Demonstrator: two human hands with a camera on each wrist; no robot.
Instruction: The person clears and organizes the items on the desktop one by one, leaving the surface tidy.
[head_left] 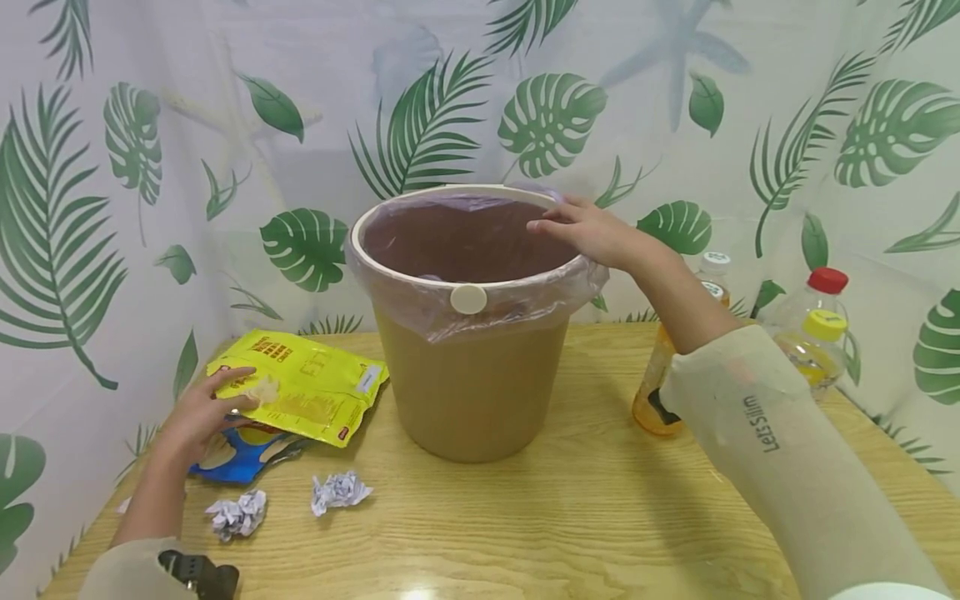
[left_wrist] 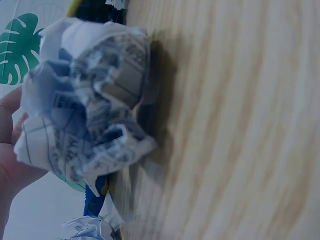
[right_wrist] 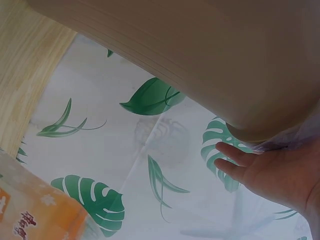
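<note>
My left hand [head_left: 201, 412] lies at the left end of a yellow snack bag [head_left: 300, 379], index finger and thumb spread over its surface. Under that bag a blue snack packet [head_left: 243, 454] sticks out. In the left wrist view a crumpled paper ball [left_wrist: 90, 100] covers most of the left hand; only part of it shows at the edge. My right hand [head_left: 592, 233] is at the right rim of a tan bin [head_left: 472, 383], its fingers extended. A thin translucent liner [head_left: 420, 312] folds over the bin's rim. The right wrist view shows two straight fingers [right_wrist: 235, 162] beside the bin.
Two crumpled paper balls, one [head_left: 238, 515] nearer the left arm and one [head_left: 339, 492] nearer the bin, lie on the wooden table [head_left: 510, 533]. Several bottles stand at the right, including an orange one [head_left: 652, 400] and a yellow-capped one [head_left: 817, 350]. A leaf-print curtain [head_left: 300, 167] surrounds the table.
</note>
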